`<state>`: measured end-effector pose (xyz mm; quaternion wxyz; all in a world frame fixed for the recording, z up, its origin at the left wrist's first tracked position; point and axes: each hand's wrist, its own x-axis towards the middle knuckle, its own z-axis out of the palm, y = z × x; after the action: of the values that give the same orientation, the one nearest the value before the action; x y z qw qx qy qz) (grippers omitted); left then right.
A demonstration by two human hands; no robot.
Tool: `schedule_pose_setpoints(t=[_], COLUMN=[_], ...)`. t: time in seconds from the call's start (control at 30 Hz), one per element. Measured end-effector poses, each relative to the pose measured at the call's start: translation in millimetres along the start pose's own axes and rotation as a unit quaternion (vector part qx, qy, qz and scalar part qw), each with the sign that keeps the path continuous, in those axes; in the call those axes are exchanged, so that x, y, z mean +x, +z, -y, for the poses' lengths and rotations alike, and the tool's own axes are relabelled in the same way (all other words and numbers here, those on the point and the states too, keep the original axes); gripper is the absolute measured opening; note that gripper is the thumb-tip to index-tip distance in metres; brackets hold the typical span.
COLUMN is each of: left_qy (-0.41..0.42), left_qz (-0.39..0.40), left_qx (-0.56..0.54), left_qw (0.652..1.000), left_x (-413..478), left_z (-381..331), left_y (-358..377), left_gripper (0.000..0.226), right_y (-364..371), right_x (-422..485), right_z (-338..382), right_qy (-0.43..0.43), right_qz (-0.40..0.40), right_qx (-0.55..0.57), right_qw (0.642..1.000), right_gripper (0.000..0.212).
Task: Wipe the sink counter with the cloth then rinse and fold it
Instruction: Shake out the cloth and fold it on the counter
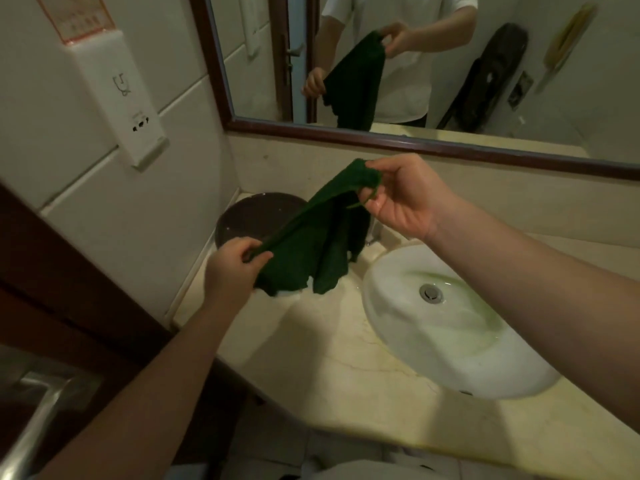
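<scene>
Green and limp, the cloth point(313, 244) hangs in the air over the pale stone surface point(346, 368), just left of the white sink point(408, 344). The left hand point(230, 268) pinches its low corner and the right hand point(401, 195) pinches its high corner, fingers point(375, 165) closed on the edge. It looks like the folding step, so next the two corners need to come together neatly.

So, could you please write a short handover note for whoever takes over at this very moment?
Left hand pinches one edge of the green cloth, low over the counter.
Right hand pinches another edge, held higher near the mirror.
The cloth hangs spread between both hands, left of the sink.
Done: cannot tell from this view whether wiping and rinsing are finished; the basin shows a green tint.
Left: fold the cloth.
</scene>
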<state>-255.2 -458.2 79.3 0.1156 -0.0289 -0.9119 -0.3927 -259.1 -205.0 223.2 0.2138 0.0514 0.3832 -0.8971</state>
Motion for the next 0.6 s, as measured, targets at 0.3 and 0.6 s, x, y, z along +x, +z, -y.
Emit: schedule_pose_setpoints(t=[0.3, 0.6], left_qy=[0.007, -0.099], left_qz=[-0.051, 0.256], left_qx=[-0.116, -0.242], left_qw=[0.992, 0.93], left_x=[-7.4, -89.0], left_z=[-14.0, -20.6], left_y=[-69.1, -99.8], left_gripper=[0.032, 0.039], right_y=[-16.3, -78.9], right_x=[-40.3, -124.3], right_z=[-5.9, -75.1], right_qy=[-0.047, 0.098], right_qz=[-0.106, -0.233], right_qx=[0.019, 0.036], right_qw=[0.993, 0.967], right_gripper=[0.031, 0.032])
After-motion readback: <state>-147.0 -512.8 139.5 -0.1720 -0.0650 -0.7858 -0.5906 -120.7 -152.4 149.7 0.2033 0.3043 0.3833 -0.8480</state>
